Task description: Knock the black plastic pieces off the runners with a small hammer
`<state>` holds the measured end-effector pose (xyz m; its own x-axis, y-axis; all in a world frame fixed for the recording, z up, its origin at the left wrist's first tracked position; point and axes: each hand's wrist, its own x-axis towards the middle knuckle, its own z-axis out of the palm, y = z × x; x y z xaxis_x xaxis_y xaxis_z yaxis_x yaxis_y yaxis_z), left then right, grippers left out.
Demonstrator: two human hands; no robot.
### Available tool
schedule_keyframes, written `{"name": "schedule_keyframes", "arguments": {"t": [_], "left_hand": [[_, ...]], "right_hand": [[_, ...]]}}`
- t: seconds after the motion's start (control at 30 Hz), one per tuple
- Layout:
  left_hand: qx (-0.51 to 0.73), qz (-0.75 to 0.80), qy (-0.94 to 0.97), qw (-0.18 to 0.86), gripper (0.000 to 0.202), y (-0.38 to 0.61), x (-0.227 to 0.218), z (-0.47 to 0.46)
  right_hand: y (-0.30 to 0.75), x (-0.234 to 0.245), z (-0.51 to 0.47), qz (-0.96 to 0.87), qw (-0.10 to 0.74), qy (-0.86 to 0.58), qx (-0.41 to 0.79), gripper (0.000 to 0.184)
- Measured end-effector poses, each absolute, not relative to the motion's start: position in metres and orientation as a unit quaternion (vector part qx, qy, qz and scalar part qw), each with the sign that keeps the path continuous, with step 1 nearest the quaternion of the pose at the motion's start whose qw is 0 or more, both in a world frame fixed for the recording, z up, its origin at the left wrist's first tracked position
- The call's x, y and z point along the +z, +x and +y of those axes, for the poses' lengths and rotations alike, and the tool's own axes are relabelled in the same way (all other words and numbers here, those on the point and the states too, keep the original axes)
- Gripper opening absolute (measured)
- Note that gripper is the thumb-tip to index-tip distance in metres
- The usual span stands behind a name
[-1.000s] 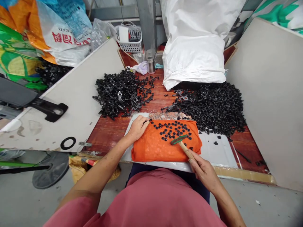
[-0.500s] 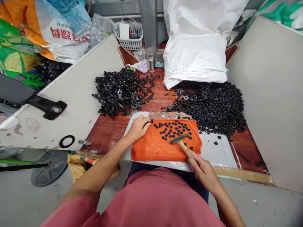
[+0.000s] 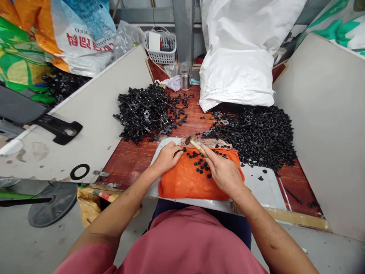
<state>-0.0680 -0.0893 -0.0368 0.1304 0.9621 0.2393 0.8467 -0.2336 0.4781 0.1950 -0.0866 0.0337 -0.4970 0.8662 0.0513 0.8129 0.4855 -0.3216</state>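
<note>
An orange cloth pad (image 3: 185, 179) lies on the table's near edge with several small black round parts (image 3: 199, 164) scattered on it. My left hand (image 3: 167, 156) rests at the pad's far left corner, fingers pinched on a small black part (image 3: 180, 151). My right hand (image 3: 224, 171) lies over the pad and grips the wooden handle of a small hammer (image 3: 194, 144). The hammer's head is raised just above the part my left hand holds.
Two heaps of black plastic parts sit on the wooden table, one at far left (image 3: 148, 112) and one at right (image 3: 256, 133). A white sack (image 3: 239, 57) stands behind them. Grey boards (image 3: 325, 114) wall both sides. A white basket (image 3: 161, 47) and a metal flask (image 3: 185, 78) stand at the back.
My right hand has lifted the hammer off the pad and swung it up and left, toward the part held by my left hand. The left hand has stayed put.
</note>
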Motion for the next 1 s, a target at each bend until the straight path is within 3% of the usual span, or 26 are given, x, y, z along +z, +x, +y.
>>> {"name": "schedule_keyframes", "arguments": {"t": [0.2,0.33,0.47,0.6,0.8,1.0], "left_hand": [[0.246,0.616,0.738,0.124,0.025,-0.066,-0.037,-0.090],[0.254,0.618,0.732,0.131,0.025,-0.061,-0.040,-0.091],[0.243,0.616,0.735,0.144,0.026,-0.067,-0.035,-0.089],[0.224,0.562,0.784,0.140,0.035,-0.100,-0.012,-0.081],[0.055,0.423,0.903,0.052,0.046,-0.126,0.031,-0.079],[-0.006,0.294,0.955,-0.044,0.011,-0.115,0.032,-0.068]], "right_hand": [[0.179,0.027,-0.085,-0.871,-0.015,-0.486,0.065,0.055],[0.180,0.029,-0.080,-0.869,0.027,-0.490,0.058,0.055],[0.177,0.030,-0.075,-0.867,-0.048,-0.492,0.063,0.053],[0.176,0.033,-0.068,-0.874,-0.055,-0.478,0.060,0.053],[0.181,0.037,-0.058,-0.878,-0.061,-0.468,0.083,0.053],[0.180,0.034,-0.058,-0.885,-0.048,-0.457,0.076,0.055]]}}
